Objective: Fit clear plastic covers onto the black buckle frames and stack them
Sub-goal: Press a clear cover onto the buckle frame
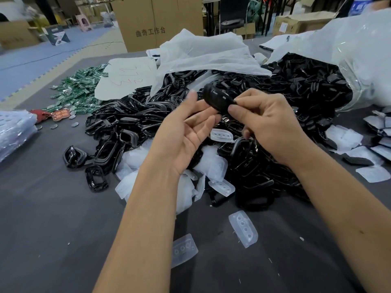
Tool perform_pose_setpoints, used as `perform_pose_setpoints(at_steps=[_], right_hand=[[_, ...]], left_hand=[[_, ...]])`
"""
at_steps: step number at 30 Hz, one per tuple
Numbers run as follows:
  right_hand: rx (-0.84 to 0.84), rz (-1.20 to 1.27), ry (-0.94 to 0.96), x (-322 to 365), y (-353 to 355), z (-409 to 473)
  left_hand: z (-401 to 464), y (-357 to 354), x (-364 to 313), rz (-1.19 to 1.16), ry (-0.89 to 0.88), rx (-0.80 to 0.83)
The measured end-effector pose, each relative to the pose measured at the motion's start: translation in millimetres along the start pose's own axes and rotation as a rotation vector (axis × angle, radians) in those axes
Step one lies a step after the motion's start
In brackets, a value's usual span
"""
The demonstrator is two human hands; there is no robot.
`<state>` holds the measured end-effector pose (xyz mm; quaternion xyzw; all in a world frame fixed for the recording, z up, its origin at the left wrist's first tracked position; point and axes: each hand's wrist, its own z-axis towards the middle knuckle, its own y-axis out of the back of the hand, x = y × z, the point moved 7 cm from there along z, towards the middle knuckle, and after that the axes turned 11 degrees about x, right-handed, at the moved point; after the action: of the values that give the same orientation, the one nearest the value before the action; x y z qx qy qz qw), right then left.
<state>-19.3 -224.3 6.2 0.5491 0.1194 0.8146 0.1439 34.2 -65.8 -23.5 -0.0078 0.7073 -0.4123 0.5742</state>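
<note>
Grey felt table (53,218) under me, warehouse cartons behind, and straight to my fingers. My right hand (273,123) pinches a black buckle frame (215,98) by its near end, thumb and forefinger clamped on it, the piece raised above the heap. My left hand (186,132) is palm-up and relaxed, fingers straight, its fingertips (193,96) just beside the frame at nine o'clock, holding nothing.

Whether a clear cover already sits on this frame I can't tell; there's a glossy sheen but motion blur smears it. My guess is I'm mid-fit or checking the seat. To do it well, I'd steady the frame with the left fingers, line the cover's holes to the frame's bar, and press evenly from one end so it doesn't skew.

Outward now: loose clear covers (243,229) lie at six o'clock on the table, more tucked among the pile of black frames (127,123) spreading from nine round to three. A big plastic bag (349,51) spills frames at two o'clock. Green packets (78,89) at ten. No finished stack is plainly visible; the covered pieces at far right are cut off by the edge.
</note>
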Motion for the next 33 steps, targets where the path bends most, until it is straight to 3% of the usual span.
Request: perform_pose_setpoints(at_steps=[2, 7, 14, 21, 28, 33], right_hand=[[0.044, 0.219, -0.112, -6, -5, 0], [0.101, 0.489, -0.298, -15, -10, -3], [0.027, 0.620, -0.306, -19, -7, -4], [0.054, 0.616, -0.244, -16, -3, -3], [-0.079, 0.432, -0.191, -14, 9, -3], [-0.075, 0.420, -0.149, -13, 12, -3]], left_hand=[[1, -2, 0, 0.101, -0.049, -0.011], [2, -6, 4, 0.202, -0.059, -0.032], [4, -6, 8, 0.150, -0.076, -0.085], [5, -8, 12, 0.110, -0.084, -0.082], [5, -8, 15, 0.110, -0.082, -0.059], [5, -11, 14, 0.145, -0.099, -0.045]])
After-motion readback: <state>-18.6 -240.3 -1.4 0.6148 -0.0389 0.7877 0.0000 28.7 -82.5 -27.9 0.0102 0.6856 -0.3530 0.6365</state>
